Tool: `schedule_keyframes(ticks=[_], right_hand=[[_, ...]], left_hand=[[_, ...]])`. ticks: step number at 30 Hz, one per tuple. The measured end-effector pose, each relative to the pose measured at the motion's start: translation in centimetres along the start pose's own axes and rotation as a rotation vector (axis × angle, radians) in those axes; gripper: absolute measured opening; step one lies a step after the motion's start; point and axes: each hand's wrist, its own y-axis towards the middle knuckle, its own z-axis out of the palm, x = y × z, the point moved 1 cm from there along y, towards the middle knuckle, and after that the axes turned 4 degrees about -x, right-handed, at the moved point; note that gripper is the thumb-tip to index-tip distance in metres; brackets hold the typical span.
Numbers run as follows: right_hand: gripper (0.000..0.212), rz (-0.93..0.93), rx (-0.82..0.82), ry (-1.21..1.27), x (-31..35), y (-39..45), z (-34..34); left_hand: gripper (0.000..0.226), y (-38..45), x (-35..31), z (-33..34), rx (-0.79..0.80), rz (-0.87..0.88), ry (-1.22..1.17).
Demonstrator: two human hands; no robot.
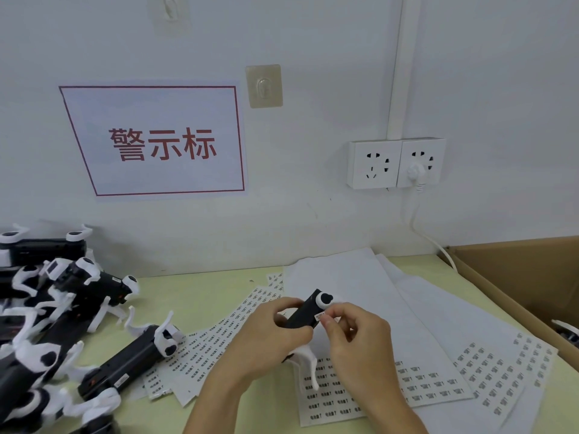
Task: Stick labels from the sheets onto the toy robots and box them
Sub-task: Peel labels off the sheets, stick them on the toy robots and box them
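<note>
Head view: we stick a label (320, 317) on a robot (305, 313).
Our left hand (282, 333) grips it; our right hand (354, 333) pinches the label. We should press it flat and straight.

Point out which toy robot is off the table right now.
The toy robot held over the label sheets, gripped by the left hand while the right hand presses a label; the others lie piled at left.

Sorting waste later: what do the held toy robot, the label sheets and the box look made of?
Toy robot: likely moulded plastic, matte black body, smooth white legs. Label sheets: paper, thin, flat, printed. Box: brown corrugated cardboard, dull, with a raw edge.
</note>
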Motion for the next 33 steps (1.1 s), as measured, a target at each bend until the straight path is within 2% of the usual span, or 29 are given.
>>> schedule_keyframes(ticks=[8,16,24,33], right_hand=[[0.037,-0.002,0.012,-0.024,0.2,0.2,-0.1],[0.030,0.025,0.007,0.014,0.2,0.1,0.0],[0.032,0.039,-0.006,0.040,0.2,0.0,0.1],[0.031,0.054,-0.031,0.037,0.1,-0.2,0.3]], left_hand=[[0.044,0.3,0.2,0.2,-0.038,0.104,0.044],[0.041,0.3,0.0,0.4,-0.071,0.175,0.081],[0.049,-0.2,-0.9,0.3,-0.107,0.259,0.130],[0.053,-0.1,-0.9,0.4,-0.137,0.280,0.151]])
